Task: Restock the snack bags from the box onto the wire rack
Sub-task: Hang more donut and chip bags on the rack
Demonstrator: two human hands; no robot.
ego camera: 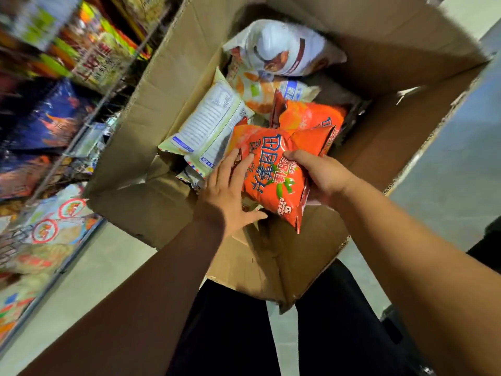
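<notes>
Now left hand (pixel 230 191) and right hand (pixel 322 177) on orange snack bag (pixel 271 172) over box (pixel 393 63)

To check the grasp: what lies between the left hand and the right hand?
In the head view, an orange snack bag lies between them: the left hand touches one side, the right hand grips the other.

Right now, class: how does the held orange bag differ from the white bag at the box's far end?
The orange bag has blue lettering; the white bag has brown trim. The orange bag is held at the near end; the white bag lies untouched atop other bags. Both look puffed and sealed.
</notes>
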